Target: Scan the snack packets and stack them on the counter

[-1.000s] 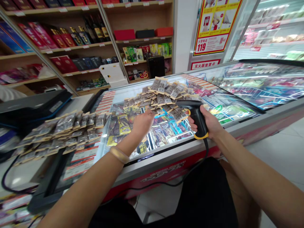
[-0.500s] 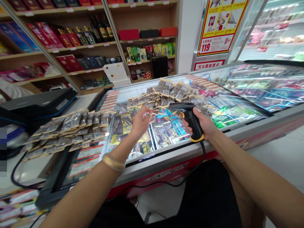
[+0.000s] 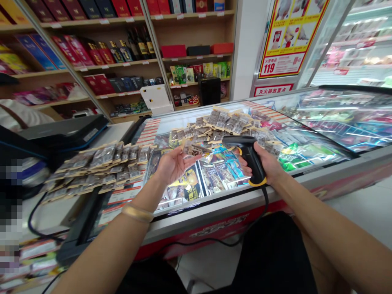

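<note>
My left hand [image 3: 171,164] is palm up over the glass lid of a chest freezer [image 3: 214,200] and pinches a small clear snack packet [image 3: 192,150] with a tan card edge. My right hand [image 3: 266,163] is wrapped round the grip of a black and yellow barcode scanner [image 3: 246,154], whose head points at the packet. Just behind both hands lies a loose pile of the same packets [image 3: 223,122] on the glass. To the left, a second lot of packets [image 3: 101,165] is laid out in overlapping rows.
A black cable [image 3: 214,241] hangs from the scanner down the freezer front. A dark till device [image 3: 65,132] stands at the left, with a person's light sleeve [image 3: 21,116] behind it. Wooden shelves [image 3: 122,65] of boxed goods fill the back wall. A second freezer [image 3: 337,118] extends right.
My left hand has picked one packet off the pile, drawn it back and turned palm up. The scanner in my right hand has stayed almost still. The camera has tilted slightly.
</note>
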A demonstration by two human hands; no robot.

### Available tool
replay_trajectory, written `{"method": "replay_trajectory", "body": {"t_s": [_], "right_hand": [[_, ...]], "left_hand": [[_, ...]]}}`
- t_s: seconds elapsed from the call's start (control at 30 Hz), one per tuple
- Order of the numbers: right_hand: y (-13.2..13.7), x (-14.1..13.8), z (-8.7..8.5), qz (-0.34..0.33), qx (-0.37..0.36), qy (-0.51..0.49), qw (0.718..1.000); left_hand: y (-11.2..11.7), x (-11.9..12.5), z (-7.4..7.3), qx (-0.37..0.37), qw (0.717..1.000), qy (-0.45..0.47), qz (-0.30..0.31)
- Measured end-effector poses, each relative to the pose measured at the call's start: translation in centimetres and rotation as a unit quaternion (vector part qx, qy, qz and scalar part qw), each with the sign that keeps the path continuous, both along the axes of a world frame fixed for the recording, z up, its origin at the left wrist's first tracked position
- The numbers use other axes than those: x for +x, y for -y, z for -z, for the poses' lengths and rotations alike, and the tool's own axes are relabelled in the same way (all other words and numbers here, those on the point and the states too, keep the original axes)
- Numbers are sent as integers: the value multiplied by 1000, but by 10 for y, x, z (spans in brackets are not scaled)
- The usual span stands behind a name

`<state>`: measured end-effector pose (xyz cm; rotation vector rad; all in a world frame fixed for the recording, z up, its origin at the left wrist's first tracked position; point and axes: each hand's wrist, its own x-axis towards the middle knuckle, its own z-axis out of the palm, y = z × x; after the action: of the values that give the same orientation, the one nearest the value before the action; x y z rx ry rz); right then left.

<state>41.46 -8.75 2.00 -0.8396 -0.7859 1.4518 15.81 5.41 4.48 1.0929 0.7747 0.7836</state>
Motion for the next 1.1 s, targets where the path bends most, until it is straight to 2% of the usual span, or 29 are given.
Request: {"method": "replay_trajectory", "body": {"t_s": [0.17,0.23,0.3,0.4,0.47,0.6,0.77,0.93,1.1], "right_hand": [[-8,-19,-7,-21,5,2,1000],[-13,-28,-10,-31,4,2,1000],[-20,-39,-14,-39,-2,5,999],[-35,-55,-21,-49,-16,17,999],[-46,-66,-26,-54,-21,20,998],[-65,-84,-32,-87,-30,31,995],[-78,-96,-23,-129,-52,44,989],[-80,-95,-10,-127,-58,52,989],[-81,-95,-7,-123,-55,74,988]], "left_hand": [[-14,-21,-5,38,994,68,-71],[-21,-28,-3,66,991,61,-99],[-29,-34,1,140,981,16,-130],[-39,-38,6,285,939,-52,-184],[-44,-39,11,319,921,-80,-210],[-50,-40,23,246,941,-87,-216],[-52,-43,35,186,954,-39,-233],[-51,-43,31,192,953,-29,-231],[-49,-40,26,191,954,-23,-231]]}}
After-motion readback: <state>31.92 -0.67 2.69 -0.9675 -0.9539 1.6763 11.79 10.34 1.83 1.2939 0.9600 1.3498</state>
